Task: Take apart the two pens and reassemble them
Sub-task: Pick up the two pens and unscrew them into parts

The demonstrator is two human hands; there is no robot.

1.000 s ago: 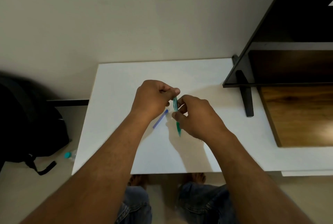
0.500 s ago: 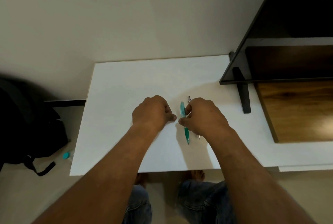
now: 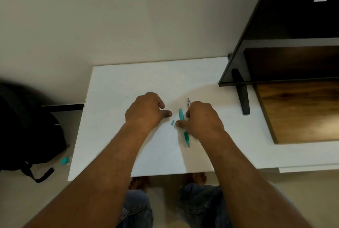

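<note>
One white table [image 3: 119, 84] against a wall [image 3: 110, 17] bears a teal pen [image 3: 181, 115].

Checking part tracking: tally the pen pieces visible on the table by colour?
Teal: 2, pen and small piece
Silver: 1, part poking out behind the right hand
Total: 3

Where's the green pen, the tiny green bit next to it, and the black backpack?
green pen [image 3: 181, 116], head view, on its upper barrel.
tiny green piece [image 3: 172, 122], head view, on its middle.
black backpack [image 3: 31, 127], head view, on its main body.
</note>
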